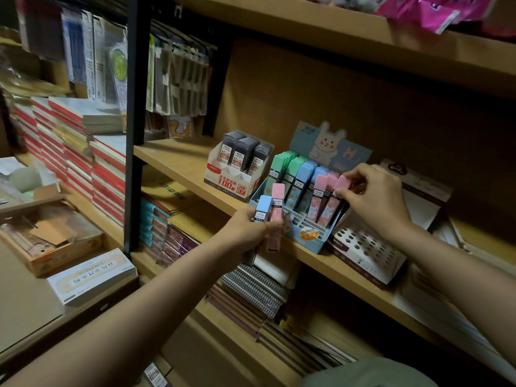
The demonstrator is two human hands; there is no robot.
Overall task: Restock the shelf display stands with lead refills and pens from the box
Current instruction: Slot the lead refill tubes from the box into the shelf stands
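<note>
The left hand [248, 227] is closed in a grip around two lead refills, a blue refill [262, 208] and a pink refill [277, 210], held upright side by side just in front of the shelf [178, 160] edge; the pink one reaches lower, below the fingers. The right hand [377, 199] pinches the pink cap of another refill [336, 196] between thumb and fingertips, with that refill standing tilted in the right end of the blue stand [310, 236]. The stand sits on the shelf and carries a rabbit card [326, 143] at its back; green, blue and pink refills fill its rear rows, while the front slots nearest the edge show bare dividers. Just left of it, touching or nearly so, stands a white and red box [234, 177] of dark refills. To the right of the stand lies a white tray [365, 252] with round holes, partly under the right wrist.
</note>
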